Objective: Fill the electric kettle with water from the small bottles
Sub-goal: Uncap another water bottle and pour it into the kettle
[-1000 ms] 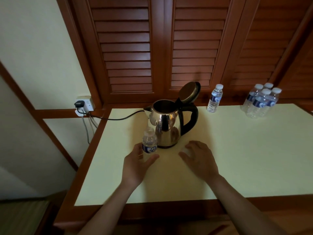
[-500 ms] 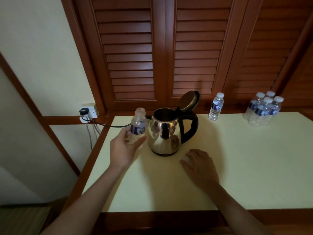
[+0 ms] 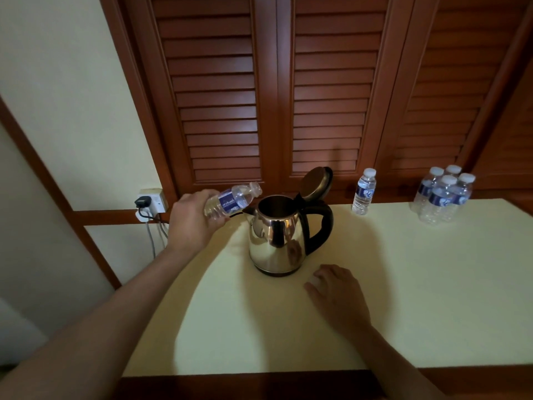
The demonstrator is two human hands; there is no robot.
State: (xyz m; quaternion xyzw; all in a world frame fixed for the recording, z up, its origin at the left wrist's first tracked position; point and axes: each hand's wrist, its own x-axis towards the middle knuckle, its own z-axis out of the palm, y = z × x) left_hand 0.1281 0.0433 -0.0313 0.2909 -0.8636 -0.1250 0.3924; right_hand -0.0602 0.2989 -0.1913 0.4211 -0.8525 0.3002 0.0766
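A steel electric kettle (image 3: 277, 235) with a black handle stands on the pale table (image 3: 432, 284), its lid (image 3: 315, 181) flipped up. My left hand (image 3: 193, 223) grips a small uncapped water bottle (image 3: 233, 200), tilted almost level, its mouth pointing at the kettle's spout side, just left of the opening. My right hand (image 3: 337, 295) rests on the table in front of the kettle, fingers relaxed, with a small white cap (image 3: 315, 281) under its fingertips. A capped bottle (image 3: 364, 192) stands behind the kettle to the right.
A cluster of several capped bottles (image 3: 442, 194) stands at the far right back of the table. The kettle's cord runs left to a wall socket (image 3: 150, 202). Wooden louvred doors (image 3: 288, 96) rise right behind the table.
My left hand lifted the bottle from the table beside the kettle, raised it and tipped it toward the kettle's opening. My right hand stayed on the table.
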